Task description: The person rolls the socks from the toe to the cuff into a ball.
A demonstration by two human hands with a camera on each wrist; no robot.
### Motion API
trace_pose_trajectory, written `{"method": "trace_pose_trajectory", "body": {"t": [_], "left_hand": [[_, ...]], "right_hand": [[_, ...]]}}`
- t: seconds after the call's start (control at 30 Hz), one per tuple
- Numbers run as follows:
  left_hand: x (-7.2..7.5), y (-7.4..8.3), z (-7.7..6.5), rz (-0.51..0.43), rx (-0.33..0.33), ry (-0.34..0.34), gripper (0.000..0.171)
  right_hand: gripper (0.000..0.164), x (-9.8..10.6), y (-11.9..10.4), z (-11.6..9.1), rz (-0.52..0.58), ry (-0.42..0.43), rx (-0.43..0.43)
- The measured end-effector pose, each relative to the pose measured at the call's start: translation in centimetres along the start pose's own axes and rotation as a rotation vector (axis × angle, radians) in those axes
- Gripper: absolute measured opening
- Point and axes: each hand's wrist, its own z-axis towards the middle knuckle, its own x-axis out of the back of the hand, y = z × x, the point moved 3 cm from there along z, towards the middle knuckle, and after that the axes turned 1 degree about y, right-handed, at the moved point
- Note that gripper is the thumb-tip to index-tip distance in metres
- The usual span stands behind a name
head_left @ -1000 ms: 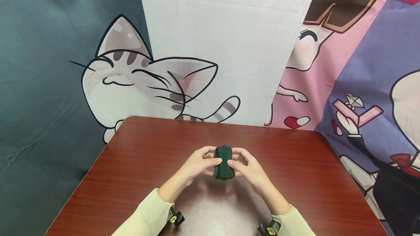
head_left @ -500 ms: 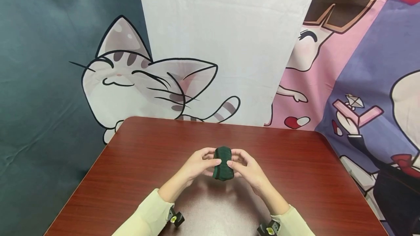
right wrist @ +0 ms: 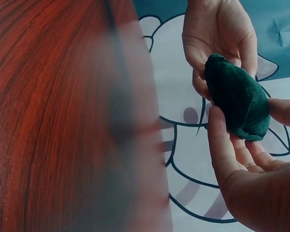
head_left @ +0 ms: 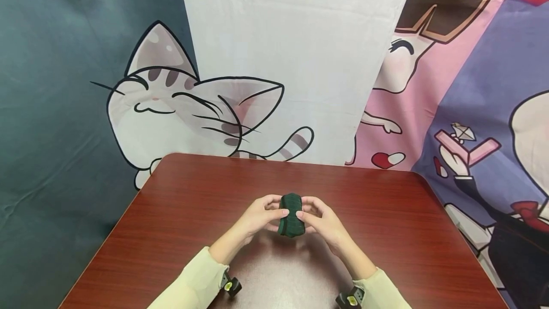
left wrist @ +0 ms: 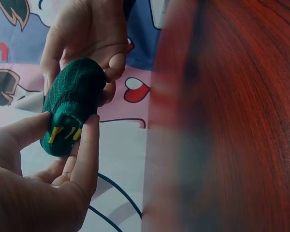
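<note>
A bundle of rolled-up dark green socks (head_left: 292, 225) is held up between both hands above the table, in ribbed knit cloth. Its left end is gripped by my left hand (head_left: 256, 214), thumb on the near face and fingers behind. My right hand (head_left: 324, 219) holds the other end in the same way, the two thumb tips close together. Yellow marks show on the socks (left wrist: 66, 133) at the left-hand end in the left wrist view. From the right wrist, the socks (right wrist: 238, 99) look plain green, with fingertips along both sides.
The reddish-brown wooden table (head_left: 193, 190) spreads under the hands, its far edge against a hanging cloth (head_left: 296, 51) printed with cartoon figures. Black wrist cameras sit at the left cuff (head_left: 231, 286) and right cuff (head_left: 350, 298).
Both hands have sunk very slightly with the socks between them. The grip looks the same throughout.
</note>
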Motion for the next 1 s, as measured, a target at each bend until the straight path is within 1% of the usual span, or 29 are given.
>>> {"method": "trace_pose_trajectory", "body": {"t": [0.33,0.7,1.0], "left_hand": [[0.0,-0.9,0.6,0.010,0.008,0.010,0.056],[-0.1,-2.1,1.3,-0.002,0.029,0.017,0.057],[-0.1,-2.8,2.0,-0.002,0.036,0.024,0.057]], "right_hand": [[0.051,0.2,0.8,0.5,0.017,-0.012,-0.003],[0.051,0.4,1.9,1.1,-0.009,0.002,-0.023],[0.051,0.5,2.7,1.6,-0.016,0.008,-0.031]]}}
